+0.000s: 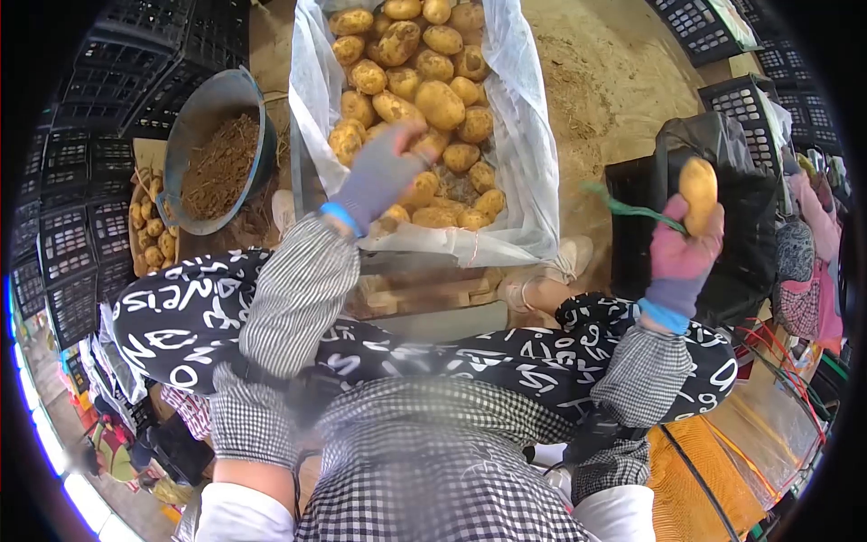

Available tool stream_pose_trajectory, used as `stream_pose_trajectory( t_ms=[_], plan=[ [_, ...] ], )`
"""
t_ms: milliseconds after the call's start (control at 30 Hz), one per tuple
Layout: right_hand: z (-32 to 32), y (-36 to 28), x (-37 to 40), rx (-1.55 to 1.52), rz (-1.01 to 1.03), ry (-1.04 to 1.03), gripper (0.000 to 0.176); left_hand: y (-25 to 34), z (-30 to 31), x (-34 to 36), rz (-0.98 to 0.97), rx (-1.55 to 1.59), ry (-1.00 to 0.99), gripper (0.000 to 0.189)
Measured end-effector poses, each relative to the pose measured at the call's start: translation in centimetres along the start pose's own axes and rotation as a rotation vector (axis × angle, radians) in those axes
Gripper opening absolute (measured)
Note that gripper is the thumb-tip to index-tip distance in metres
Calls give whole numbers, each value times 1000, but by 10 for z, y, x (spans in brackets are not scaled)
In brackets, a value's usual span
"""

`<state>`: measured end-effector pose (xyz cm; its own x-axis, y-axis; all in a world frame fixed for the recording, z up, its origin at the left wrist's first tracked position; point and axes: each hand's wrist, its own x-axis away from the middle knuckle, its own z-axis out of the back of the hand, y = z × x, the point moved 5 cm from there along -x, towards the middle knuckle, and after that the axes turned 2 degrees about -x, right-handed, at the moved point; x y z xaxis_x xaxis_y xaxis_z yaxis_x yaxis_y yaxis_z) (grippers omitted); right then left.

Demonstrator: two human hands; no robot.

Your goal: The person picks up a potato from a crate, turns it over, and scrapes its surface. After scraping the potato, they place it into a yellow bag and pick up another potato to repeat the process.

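My left hand, in a grey-purple glove, reaches into a lined crate of potatoes. Its fingers are bent round a potato near the crate's middle; the grip is partly hidden. Off to the right, my right hand, in a pink and purple glove, is closed round one potato held upright. A green strip sticks out leftward from that same hand, its free end blurred. White sheeting covers the crate's sides, and its floor shows between the potatoes.
Left of the crate stands a blue-grey tub of soil, beside a box of small potatoes. Black plastic lies under my right hand. Stacked black crates line the left; more crates stand at upper right.
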<state>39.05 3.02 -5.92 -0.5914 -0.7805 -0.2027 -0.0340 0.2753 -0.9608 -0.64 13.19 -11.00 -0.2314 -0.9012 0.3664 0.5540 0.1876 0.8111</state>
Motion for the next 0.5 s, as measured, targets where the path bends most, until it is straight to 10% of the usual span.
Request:
stream_pose_trajectory(
  t_ms=[33, 133, 267, 500],
  plan=[
    [33, 4, -11, 391, 212, 173, 27, -4, -18, -9, -71, -199, -103, 55],
    [94, 27, -13, -504, -251, 556, 27, -40, -92, -36, -97, -662, -576, 65],
    [88, 22, -9, -578, -275, 521, 30, -80, -169, -53, -30, -921, -847, 54],
    [-22, -8, 16, -428, -325, 233, 33, -87, -118, -44, -9, -221, -853, 44]
  ],
)
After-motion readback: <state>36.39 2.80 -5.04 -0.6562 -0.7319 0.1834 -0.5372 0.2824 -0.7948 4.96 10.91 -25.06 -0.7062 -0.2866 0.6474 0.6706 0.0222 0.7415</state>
